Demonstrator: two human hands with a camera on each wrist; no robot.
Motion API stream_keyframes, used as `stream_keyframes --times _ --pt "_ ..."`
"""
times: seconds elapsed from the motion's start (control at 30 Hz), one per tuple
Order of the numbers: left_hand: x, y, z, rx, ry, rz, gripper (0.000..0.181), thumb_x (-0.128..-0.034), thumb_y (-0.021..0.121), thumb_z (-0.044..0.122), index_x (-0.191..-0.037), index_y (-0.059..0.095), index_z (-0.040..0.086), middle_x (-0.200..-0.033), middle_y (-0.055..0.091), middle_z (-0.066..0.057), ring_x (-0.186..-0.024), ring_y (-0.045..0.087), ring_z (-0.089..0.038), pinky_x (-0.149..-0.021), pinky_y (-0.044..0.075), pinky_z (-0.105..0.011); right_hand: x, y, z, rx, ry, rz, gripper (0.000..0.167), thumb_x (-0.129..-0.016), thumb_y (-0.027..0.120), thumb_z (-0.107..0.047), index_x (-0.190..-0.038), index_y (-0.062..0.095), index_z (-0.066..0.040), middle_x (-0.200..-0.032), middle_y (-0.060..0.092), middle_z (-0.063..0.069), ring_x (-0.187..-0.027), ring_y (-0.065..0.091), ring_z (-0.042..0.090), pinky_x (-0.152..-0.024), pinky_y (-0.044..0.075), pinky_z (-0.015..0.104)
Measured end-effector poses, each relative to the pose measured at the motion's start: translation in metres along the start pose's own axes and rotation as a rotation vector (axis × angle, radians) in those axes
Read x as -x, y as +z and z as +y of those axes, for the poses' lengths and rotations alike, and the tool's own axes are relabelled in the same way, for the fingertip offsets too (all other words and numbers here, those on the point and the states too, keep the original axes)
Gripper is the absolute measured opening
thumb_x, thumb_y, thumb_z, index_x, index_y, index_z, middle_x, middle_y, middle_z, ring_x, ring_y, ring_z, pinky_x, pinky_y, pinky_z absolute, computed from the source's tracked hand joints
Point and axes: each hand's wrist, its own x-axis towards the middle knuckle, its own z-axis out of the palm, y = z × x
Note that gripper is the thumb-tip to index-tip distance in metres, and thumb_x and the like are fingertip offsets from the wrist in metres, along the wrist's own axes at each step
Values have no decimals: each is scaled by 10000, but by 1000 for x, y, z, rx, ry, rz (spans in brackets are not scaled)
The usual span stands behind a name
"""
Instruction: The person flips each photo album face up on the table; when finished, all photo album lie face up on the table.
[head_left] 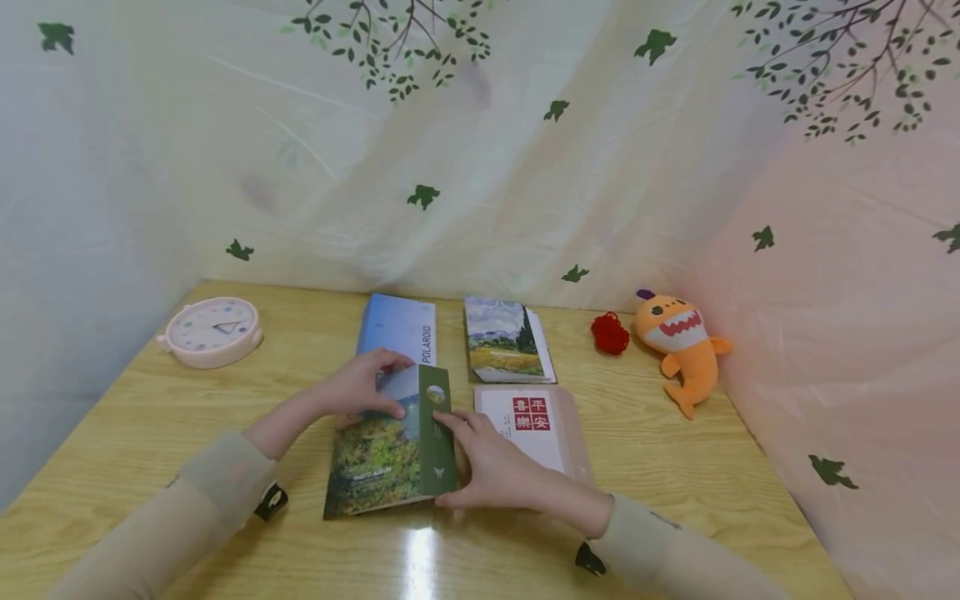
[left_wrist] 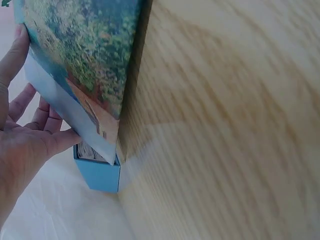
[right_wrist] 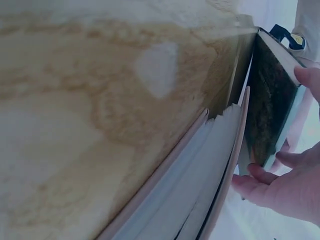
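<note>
A photo album [head_left: 378, 458] with a green spine and a leafy landscape cover is held by both hands, its near end tilted to the left. My left hand [head_left: 363, 387] grips its far left part, the thumb on the cover. At the spine, my right hand [head_left: 498, 467] holds the right edge, thumb near the bottom corner and fingers higher up. In the left wrist view, the album's lower edge stands slightly off the table. A blue POLAROID album [head_left: 397, 325] lies just behind, partly covered. The right wrist view shows the album [right_wrist: 272, 95] beside a pinkish book's page edges.
Right of the album lie a pinkish book [head_left: 577, 429] with red characters and, behind it, a book with a painted landscape cover [head_left: 498, 337]. A pink clock [head_left: 213, 333] is at the left. Red yarn [head_left: 610, 333] and an orange shark plush [head_left: 686, 354] are at the right.
</note>
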Motion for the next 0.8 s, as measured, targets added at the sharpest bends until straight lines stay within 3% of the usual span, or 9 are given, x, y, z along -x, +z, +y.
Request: stream_keyframes --times 0.47,0.63,0.8 --pt "5 -12 9 121 -42 30 781 -695 832 357 -1311 505 6 -1167 579 -118 -1066 542 -267 -924 478 -490 4 -12 -2 -135 -92 74 880 -729 750 -489 -1446 299 -251 -1523 202 49 -1323 353 217 -1005 440 403" --pt "5 -15 15 111 -27 67 753 -697 832 337 -1296 525 0 -1157 586 -125 -1052 549 -267 -923 481 -468 4 -14 -4 -150 -131 102 862 -735 755 -485 -1439 299 -284 -1529 199 22 -1354 322 206 -1022 425 421" --pt "6 -16 18 67 -12 123 711 -676 847 341 -1247 574 18 -1086 608 -89 -973 555 -228 -844 510 -415 3 -14 -5 -256 -186 105 864 -734 796 -386 -1435 307 -258 -1524 186 42 -1331 369 195 -1038 419 353"
